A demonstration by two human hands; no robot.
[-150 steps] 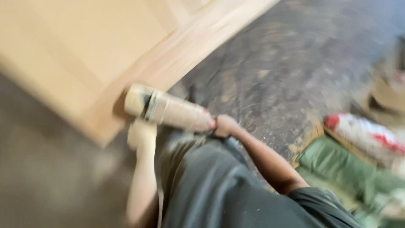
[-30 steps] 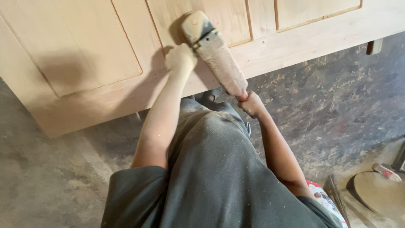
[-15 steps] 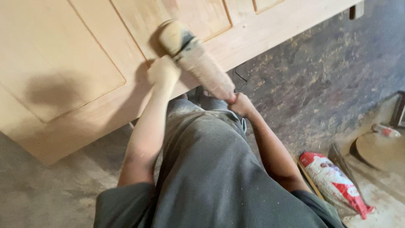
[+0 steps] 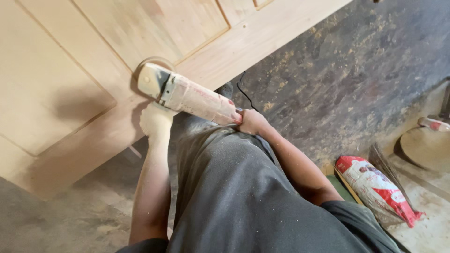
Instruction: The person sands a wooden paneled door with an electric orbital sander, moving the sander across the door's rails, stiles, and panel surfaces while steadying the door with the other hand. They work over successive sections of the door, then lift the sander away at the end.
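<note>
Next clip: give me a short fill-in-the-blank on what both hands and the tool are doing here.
1. The sander is pressed against a pale wooden ____.
2. The right hand grips the tool's ____ end.
3. The left hand, coated in dust, sits just ____ the tool's head.
4. A red and white ____ lies on the floor at the right.

Missing words: door; rear; below; bag

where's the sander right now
In the head view, upper left of centre: the sander lies on the wooden door, between the left hand and right hand.
</note>
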